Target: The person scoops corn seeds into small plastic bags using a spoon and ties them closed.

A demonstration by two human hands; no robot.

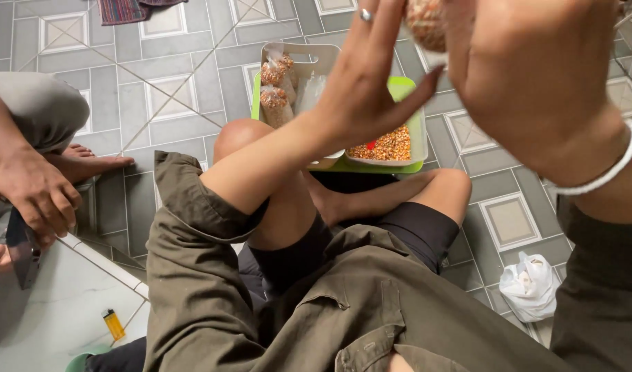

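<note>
While I sit cross-legged on the tiled floor, both my hands are lifted close to my face. My right hand is curled around a small clear bag of corn kernels, and only the bottom of that bag peeks out by my fingers. My left hand is open and flat, with its fingers spread, and it presses up beside the bag. There is a ring on one finger and a white band on my right wrist. So the bag is up high between my two hands, well above the tray. I cannot see the top of the bag, so I cannot tell if it is closed yet. Down past my knees sits a green tray with a white bin on it, and loose corn kernels lie in the bin. I think there is more corn left to pack, since a good pile is in there. Beside it is another white bin with filled bags standing in it, so some bags look done. A crumpled white plastic bag lies on the floor by my right side. On my left, another person's hand rests near a bare foot, and a yellow lighter lies on a pale slab.
</note>
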